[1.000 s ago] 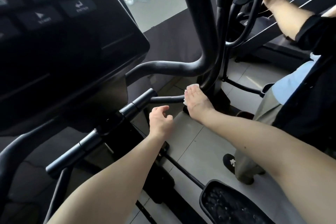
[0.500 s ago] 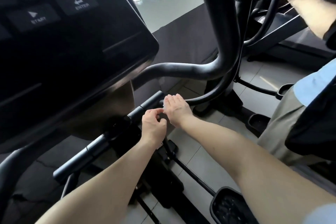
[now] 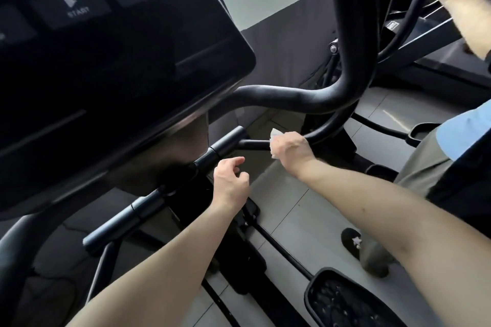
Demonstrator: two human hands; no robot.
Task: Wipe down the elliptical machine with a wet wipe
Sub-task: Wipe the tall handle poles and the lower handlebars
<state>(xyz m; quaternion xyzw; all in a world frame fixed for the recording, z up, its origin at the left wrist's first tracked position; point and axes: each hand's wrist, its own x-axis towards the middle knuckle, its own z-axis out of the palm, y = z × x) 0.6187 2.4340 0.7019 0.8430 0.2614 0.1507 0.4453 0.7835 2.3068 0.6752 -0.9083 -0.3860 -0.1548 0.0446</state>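
The white wet wipe (image 3: 274,133) is mostly hidden under the right hand (image 3: 291,147), which curls round it on the elliptical's thin black tube (image 3: 252,145) at frame centre. Lower left of it, the left hand (image 3: 231,183) hangs loosely curled, holding nothing. The glossy black console (image 3: 119,66), cut off upper left, reads "START" and "ENTER".

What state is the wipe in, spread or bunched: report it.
Bunched: the wet wipe is gripped in the right hand against the thin bar, only crumpled white edges showing.
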